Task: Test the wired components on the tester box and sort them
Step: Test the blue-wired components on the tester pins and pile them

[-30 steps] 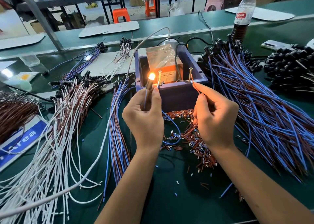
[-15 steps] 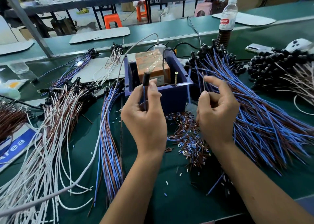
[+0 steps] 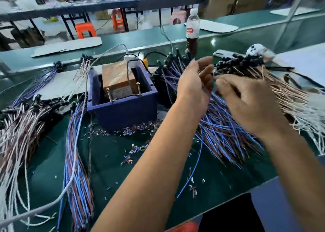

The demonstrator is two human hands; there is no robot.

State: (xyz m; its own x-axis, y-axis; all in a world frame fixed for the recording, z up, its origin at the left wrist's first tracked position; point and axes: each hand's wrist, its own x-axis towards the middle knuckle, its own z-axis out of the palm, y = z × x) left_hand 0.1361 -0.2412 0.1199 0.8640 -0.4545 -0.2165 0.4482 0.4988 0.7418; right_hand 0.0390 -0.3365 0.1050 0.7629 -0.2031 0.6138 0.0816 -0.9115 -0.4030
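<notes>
No readable writing anywhere: the red label on the bottle (image 3: 192, 31) is too blurry. Both hands are up over the blue-and-brown wire pile (image 3: 223, 126), right of the blue tester box (image 3: 123, 107) on the green table (image 3: 109, 161). Left hand (image 3: 195, 84) and right hand (image 3: 249, 101) have curled fingers, nearly touching; can't tell what they're holding, too blurred.
</notes>
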